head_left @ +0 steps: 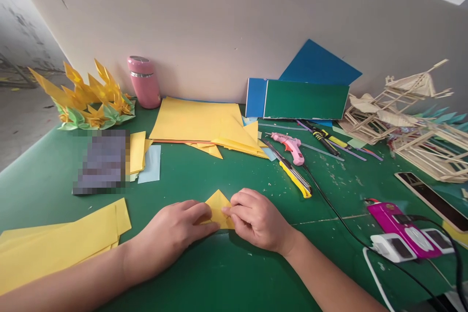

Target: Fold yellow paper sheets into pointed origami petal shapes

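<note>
L hand (171, 226) & R hand (256, 217) pinch sides of folded yellow paper (218, 203) on green tabletop (219, 273); for crisp crease, prob. best align edges b4 pressing.

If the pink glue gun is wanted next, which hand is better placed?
Probably the right hand: it is nearer the pink glue gun, though the yellow cutter lies between them. The left hand is farther away, across the folded yellow paper.
</note>
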{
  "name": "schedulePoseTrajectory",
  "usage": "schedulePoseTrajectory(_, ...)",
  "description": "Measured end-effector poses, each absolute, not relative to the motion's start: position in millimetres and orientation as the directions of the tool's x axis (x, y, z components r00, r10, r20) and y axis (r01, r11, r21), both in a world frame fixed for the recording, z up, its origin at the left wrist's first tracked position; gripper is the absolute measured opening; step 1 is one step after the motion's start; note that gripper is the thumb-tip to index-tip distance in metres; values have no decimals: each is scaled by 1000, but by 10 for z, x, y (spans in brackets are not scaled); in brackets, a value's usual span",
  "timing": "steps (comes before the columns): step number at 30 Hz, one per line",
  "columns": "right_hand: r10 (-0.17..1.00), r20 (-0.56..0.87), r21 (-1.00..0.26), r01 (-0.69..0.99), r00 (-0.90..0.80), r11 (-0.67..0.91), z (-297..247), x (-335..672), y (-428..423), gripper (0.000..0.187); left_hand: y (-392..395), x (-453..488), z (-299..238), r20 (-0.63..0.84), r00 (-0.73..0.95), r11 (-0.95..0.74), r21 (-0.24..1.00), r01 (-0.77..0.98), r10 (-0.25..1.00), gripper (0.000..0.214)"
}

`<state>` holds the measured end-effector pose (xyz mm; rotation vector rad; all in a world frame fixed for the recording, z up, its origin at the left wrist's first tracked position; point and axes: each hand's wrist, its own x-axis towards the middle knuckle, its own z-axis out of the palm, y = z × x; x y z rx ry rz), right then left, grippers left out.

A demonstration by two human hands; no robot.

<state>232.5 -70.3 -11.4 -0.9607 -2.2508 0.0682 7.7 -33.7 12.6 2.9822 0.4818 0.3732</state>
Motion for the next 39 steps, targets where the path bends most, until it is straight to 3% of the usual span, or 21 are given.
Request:
schedulePoseTrajectory(5, 663, 577, -284, 644, -476, 710, -121, 2405, -728, 30, -324, 63, 77, 234, 912, -940, 122, 317, 338, 51)
schedulePoseTrajectory(10, 633, 578, -296, 590, -516, 751, -112, 2402, -753, 18, -272, 48, 20, 264, 897, -932, 177, 316, 355, 59)
schedulePoseTrajectory(14, 601, 484, -361, 480, -636, 799, -80, 2360, -749, 27, -212, 45, 34, 270, 872, -890, 330, 315, 409, 47)
schedulePoseTrajectory(17, 623, 451, -363, 506, -639, 783, -73, 2329, -740, 25, -153, 42, 65, 275, 825, -808, 495, 319, 494, 41)
schedulePoseTrajectory(19, 647, 451, -356, 541, -614, 762, -79, 2308, -732, 25, -109, 53, 99, 262, 801, -772, 534, 344, 538, 39)
schedulePoseTrajectory(22, 709, 430, -342, 626, -559, 701, -89, 2279, -717, 24, -10, 124, 161, 255, 787, -790, 448, 418, 562, 38)
schedulePoseTrajectory(28, 825, 309, -338, 756, -472, 560, -27, 2205, -708, 32, 381, 436, 140, 81, 857, -861, 63, 505, 509, 54)
schedulePoseTrajectory(39, 884, 229, -293, 837, -408, 462, 1, 2208, -628, 46, 638, 518, 6, 144, 833, -846, 92, 526, 534, 67)
